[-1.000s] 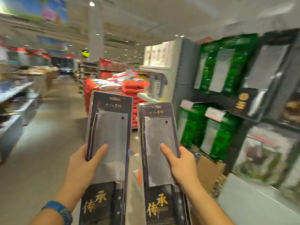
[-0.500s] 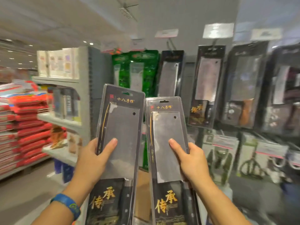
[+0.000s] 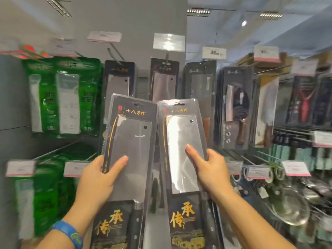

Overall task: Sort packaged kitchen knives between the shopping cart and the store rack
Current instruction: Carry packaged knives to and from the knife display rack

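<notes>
Your left hand (image 3: 97, 178) grips one knife pack (image 3: 133, 133), your right hand (image 3: 213, 169) the other knife pack (image 3: 181, 133), thumbs in front. With the rack (image 3: 142, 87) beyond your fingers (image 3: 212, 156), one-handed hooking could let slick plastic slip.

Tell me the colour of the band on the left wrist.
A blue wristband with a greenish face; head view.

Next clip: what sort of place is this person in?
Most likely a store's kitchenware aisle: packaged cleavers hang from rack hooks, price tags sit above them, and metal strainers show lower right.
</notes>
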`<control>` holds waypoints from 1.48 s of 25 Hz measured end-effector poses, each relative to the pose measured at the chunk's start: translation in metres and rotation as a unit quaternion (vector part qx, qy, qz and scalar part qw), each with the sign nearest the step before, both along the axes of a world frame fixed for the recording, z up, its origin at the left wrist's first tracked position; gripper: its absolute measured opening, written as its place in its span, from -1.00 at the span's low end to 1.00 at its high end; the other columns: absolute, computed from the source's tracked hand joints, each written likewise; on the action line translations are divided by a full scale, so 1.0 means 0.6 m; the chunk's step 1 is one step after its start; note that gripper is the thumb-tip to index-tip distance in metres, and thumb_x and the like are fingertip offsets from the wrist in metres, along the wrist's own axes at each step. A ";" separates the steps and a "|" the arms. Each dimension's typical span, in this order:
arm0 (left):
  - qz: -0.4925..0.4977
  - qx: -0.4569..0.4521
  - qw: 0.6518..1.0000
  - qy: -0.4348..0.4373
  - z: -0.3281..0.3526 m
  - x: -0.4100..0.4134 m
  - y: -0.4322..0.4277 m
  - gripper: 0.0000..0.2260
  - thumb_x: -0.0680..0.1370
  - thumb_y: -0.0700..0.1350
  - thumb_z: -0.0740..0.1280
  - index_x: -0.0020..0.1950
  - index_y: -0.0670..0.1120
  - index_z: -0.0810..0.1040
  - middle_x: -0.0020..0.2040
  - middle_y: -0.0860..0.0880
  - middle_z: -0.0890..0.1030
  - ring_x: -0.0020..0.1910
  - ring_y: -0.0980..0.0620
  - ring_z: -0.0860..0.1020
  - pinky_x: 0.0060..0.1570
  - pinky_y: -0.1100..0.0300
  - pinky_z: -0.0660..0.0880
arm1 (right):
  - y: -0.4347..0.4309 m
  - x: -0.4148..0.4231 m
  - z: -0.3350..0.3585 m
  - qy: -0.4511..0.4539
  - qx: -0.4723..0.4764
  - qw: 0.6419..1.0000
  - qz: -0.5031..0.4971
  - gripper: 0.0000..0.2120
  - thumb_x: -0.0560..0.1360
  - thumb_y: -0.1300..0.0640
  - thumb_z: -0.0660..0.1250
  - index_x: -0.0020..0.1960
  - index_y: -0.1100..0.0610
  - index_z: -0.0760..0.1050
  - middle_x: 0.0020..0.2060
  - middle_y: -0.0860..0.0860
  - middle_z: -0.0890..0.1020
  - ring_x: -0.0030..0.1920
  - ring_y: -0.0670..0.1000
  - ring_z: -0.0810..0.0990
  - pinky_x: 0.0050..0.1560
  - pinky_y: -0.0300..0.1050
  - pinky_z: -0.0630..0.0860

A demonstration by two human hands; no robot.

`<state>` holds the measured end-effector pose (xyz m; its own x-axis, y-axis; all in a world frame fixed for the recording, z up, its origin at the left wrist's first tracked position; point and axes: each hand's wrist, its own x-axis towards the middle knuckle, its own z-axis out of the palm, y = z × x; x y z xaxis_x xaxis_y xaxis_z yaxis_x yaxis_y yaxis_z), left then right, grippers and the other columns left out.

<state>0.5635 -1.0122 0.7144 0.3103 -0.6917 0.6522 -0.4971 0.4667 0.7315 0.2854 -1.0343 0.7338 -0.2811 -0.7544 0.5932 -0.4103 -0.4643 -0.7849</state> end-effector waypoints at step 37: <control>-0.034 -0.152 0.988 -0.012 0.249 -0.082 -0.234 -0.30 0.36 0.41 0.28 -0.12 -0.29 0.54 -0.20 -0.25 0.62 -0.18 -0.23 0.58 -0.17 -0.11 0.51 | -0.154 -0.064 0.319 0.051 -0.224 0.964 -0.138 -0.20 0.39 -0.51 0.35 -0.08 0.30 0.57 -0.15 0.27 0.67 -0.12 0.31 0.62 -0.13 0.22 0.57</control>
<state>0.5142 -1.1529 0.8640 0.2523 -0.4821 0.8390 -0.4723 0.6954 0.5416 0.2469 -1.1269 0.9251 -0.3566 -0.3221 0.8769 -0.6312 -0.6090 -0.4804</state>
